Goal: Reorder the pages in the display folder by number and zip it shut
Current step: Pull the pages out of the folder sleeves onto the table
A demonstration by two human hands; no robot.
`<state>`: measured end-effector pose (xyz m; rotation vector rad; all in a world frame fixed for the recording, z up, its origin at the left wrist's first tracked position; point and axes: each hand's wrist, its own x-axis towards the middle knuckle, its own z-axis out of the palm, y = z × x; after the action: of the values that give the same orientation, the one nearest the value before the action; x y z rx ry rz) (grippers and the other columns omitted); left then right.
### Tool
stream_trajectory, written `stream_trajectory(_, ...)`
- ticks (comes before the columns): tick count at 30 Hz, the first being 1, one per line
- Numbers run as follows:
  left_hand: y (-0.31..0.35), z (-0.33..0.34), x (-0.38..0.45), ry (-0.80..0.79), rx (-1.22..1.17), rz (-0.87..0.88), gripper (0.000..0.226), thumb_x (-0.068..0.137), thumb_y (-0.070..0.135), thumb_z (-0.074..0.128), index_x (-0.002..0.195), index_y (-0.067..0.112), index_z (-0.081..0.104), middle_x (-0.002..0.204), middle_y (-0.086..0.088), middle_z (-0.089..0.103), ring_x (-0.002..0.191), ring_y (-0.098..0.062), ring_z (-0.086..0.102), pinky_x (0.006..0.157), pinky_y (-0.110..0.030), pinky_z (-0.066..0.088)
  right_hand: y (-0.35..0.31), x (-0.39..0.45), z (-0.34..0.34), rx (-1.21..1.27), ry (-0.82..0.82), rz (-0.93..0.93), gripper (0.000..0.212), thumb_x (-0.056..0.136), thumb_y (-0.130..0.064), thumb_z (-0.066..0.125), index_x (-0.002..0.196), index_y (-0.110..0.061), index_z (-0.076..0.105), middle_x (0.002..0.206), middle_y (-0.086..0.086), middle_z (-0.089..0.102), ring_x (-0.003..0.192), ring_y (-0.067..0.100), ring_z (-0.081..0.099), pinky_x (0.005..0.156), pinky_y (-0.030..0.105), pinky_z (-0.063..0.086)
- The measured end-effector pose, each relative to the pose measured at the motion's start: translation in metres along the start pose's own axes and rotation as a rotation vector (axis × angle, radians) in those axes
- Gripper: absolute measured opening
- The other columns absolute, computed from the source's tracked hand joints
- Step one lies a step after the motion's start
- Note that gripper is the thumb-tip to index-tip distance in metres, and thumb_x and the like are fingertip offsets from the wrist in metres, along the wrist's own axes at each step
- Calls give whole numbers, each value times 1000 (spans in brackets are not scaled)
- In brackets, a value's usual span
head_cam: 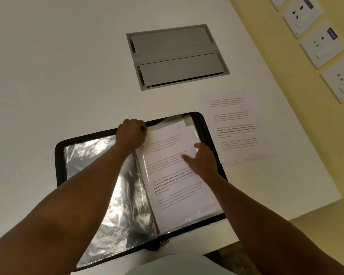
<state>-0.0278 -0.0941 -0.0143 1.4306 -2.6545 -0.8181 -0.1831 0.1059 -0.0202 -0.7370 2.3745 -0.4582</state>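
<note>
Two hands are on the display folder [91,175], which I see lying open near the desk's [58,66] front edge, black zipped border all round. Left hand [132,133] sits at the folder's far edge by the spine, fingers curled and pinching the top of a printed page [167,139] that stands partly out of its clear sleeve [195,203]. Right hand [202,160] lies on the same page, fingers extended and spread, pressing flat. The left half of the folder shows only crinkled clear sleeves. Zip pull [165,242] at the near edge by the spine; folder unzipped. A loose stack of printed pages [238,126] rests just beside the folder, toward the desk's right edge. A grey hatch [177,56] is set in the desk farther back. Wall sockets [324,43] beyond the right edge.
</note>
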Motion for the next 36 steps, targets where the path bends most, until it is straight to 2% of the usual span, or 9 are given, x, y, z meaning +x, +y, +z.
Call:
stream_trajectory(4,1,-3,5,-7,-63,51,13,90,17,63,99,15,73,97,-6,72,93,-24,64,85,-40,52,-29,20,-18,33,119,-160,43,88,-37,68,122,-13,57,111,6,61,100,18,59,81,26,48)
stream_trajectory(8,2,-4,10,-20,-88,112,15,93,16,61,99,14,74,97,-7,70,88,-22,65,80,-39,54,-70,43,-32,0,238,-549,21,92,-14,60,112,-8,65,108,8,66,102,21,58,91,33,48)
stream_trajectory(11,4,-4,12,-30,-99,178,14,93,10,60,96,8,73,98,-7,67,89,-20,60,78,-35,52,-107,63,-39,-77,43,-719,23,97,-10,51,112,-9,68,111,6,69,101,19,61,92,31,48)
stream_trajectory(17,3,-8,9,-85,-154,220,18,92,4,53,97,5,70,91,-8,71,73,-15,57,69,-25,43,-148,88,-40,-478,-473,-675,20,96,-19,52,106,-12,67,106,2,66,94,18,58,80,29,45)
stream_trajectory(21,4,-16,10,-135,-215,222,16,89,3,54,95,3,68,86,-1,66,75,-14,56,66,-13,35,-149,98,-39,-566,-570,-683,18,94,-23,58,98,-10,70,100,2,67,88,16,57,77,29,43)
stream_trajectory(24,3,-18,11,-177,-235,198,16,90,8,53,92,5,69,83,-3,69,71,-20,60,67,-24,42,-149,104,-38,-467,-645,-597,20,96,-19,54,80,-21,66,86,-3,69,76,11,62,74,28,45)
stream_trajectory(30,-6,-10,5,-224,-281,179,24,84,27,48,86,13,68,80,-6,68,69,-25,62,64,-37,53,-160,112,-34,-596,-708,-545,24,93,-4,53,98,-17,72,79,-3,68,55,5,62,52,15,47)
stream_trajectory(33,-4,-8,-2,-150,-325,201,9,78,16,60,81,13,67,86,2,60,76,-12,52,64,-23,40,-172,111,-32,-510,-764,-530,23,90,-1,55,95,-15,73,77,-1,71,62,9,65,56,19,48)
stream_trajectory(36,-3,-8,-6,-127,-320,182,6,79,10,64,81,14,68,74,14,55,68,-2,47,62,-11,34,-180,106,-30,-619,-857,-498,22,92,-1,54,98,-11,72,89,1,73,64,11,69,57,19,52)
